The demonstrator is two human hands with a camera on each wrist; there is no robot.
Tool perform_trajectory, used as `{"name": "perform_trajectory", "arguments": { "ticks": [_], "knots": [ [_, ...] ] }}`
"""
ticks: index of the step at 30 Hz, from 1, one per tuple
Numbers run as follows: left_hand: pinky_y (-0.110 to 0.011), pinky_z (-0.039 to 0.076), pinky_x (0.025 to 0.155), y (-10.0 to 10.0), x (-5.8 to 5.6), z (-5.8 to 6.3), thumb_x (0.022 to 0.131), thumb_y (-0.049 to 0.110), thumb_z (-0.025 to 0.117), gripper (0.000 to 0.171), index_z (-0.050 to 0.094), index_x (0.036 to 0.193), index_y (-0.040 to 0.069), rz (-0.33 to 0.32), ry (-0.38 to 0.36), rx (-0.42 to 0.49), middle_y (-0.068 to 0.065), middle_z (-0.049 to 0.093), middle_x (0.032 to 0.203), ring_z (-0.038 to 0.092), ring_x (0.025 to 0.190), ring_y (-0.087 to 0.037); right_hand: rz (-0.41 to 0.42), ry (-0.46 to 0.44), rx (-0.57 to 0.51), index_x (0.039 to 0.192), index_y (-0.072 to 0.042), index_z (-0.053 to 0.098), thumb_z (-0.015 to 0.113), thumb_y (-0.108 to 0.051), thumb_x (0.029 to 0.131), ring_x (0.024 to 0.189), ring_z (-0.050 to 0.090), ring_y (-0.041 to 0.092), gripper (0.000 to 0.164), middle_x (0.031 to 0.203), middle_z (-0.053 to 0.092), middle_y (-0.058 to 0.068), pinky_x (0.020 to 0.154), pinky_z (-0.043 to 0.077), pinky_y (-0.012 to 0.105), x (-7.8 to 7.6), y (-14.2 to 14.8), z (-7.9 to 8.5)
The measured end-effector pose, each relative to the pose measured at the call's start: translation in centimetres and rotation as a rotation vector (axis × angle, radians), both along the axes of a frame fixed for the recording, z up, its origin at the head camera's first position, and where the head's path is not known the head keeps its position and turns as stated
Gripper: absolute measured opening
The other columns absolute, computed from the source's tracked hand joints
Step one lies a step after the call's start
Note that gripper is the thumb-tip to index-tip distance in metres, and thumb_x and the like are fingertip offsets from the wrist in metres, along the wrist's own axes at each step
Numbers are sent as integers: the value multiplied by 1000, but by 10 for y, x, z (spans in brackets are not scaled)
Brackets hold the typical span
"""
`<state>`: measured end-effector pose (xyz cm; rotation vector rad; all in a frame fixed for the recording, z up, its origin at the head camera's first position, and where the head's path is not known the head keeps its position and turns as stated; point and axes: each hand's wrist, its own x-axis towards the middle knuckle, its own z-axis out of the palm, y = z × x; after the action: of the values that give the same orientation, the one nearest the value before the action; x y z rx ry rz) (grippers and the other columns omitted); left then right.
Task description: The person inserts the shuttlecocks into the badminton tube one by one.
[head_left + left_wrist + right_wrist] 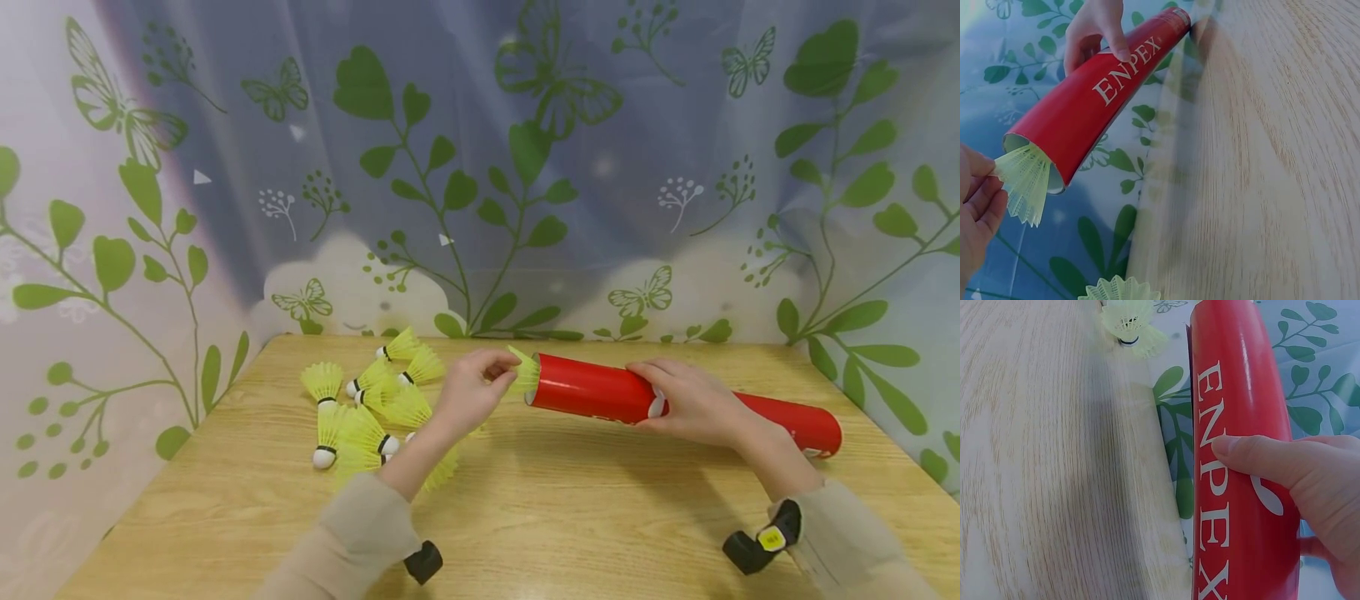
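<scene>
My left hand (474, 390) pinches the skirt edge of a yellow-green shuttlecock (1025, 181) between thumb and fingers. Its narrow end sits inside the mouth of a red tube (588, 387), hidden there, while the flared skirt sticks out. My right hand (693, 402) grips this tube around its middle, thumb over the white ENPEX lettering in the right wrist view. The tube lies slantwise, its open end raised toward the left hand and its far end lower at the right. Left of the left hand, several yellow shuttlecocks (363, 427) with white heads lie in a loose heap.
All this is on a light wooden table (540, 517). A curtain (480, 167) with green leaves and butterflies hangs along the table's back and sides. Black wrist cameras (750, 550) are strapped at both sleeves.
</scene>
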<state>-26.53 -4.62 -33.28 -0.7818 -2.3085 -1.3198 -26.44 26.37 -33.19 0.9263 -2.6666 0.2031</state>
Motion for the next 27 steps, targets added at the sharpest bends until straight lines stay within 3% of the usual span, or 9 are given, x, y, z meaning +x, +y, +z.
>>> {"name": "perform_trajectory", "arguments": {
  "ticks": [8,13,18,27],
  "knots": [
    [-23,49,69,11,-3,-6,84,-1,64,13,66,96,0,-20,-42,46,-8,65,84,60,75,-18,0,0,-6,125,-1,53,83,-25,65,99,55,32,71,115,58,15,81,46,52,0,0,-1],
    [-23,49,68,18,-5,-11,83,-1,65,13,66,96,0,-21,-113,122,-8,65,84,59,74,-17,0,-1,-4,125,-2,53,83,-24,66,100,55,32,71,115,58,14,82,45,52,1,-1,0],
    [-22,49,67,25,-5,-13,84,1,65,13,67,97,2,-8,-175,131,-7,66,86,60,74,-16,-9,-9,6,125,-2,53,83,-27,66,102,54,33,70,116,58,15,83,44,53,1,-1,0],
    [-25,51,72,28,-3,-13,85,-1,63,18,67,102,0,-22,-289,223,-11,67,92,62,85,-22,-5,-12,9,125,-1,53,83,-27,65,102,55,33,71,117,58,16,84,44,53,1,2,-2]
  ]
}}
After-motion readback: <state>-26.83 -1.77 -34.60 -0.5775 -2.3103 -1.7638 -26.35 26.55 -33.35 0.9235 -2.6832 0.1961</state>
